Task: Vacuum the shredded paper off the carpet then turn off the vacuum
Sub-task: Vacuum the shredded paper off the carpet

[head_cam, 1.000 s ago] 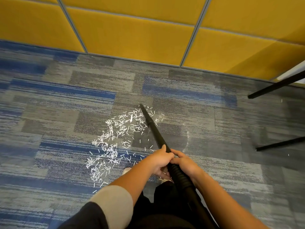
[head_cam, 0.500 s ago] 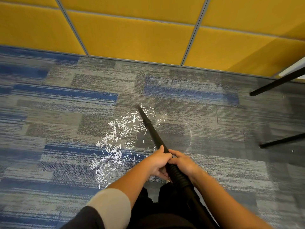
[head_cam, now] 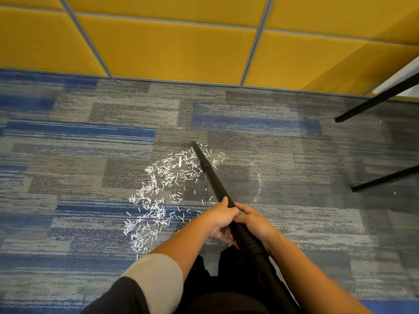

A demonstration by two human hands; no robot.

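Note:
White shredded paper [head_cam: 156, 191] lies in a curved scatter on the grey and blue carpet [head_cam: 90, 155]. A black vacuum tube [head_cam: 209, 175] slants from my hands up to the far end of the scatter, its tip resting among the strips there. My left hand [head_cam: 218, 219] grips the tube where the smooth wand meets the ribbed hose. My right hand [head_cam: 254, 223] grips the ribbed hose [head_cam: 246, 239] just behind it, touching the left hand. The vacuum's body is out of view.
A yellow panelled wall [head_cam: 181, 48] with grey seams runs along the far edge of the carpet. Two black furniture legs [head_cam: 374, 103] slant in from the right. A few stray strips lie near them. My dark trousers fill the bottom centre.
The tube's tip has slid slightly farther along the top of the scatter. Both hands keep the same grip.

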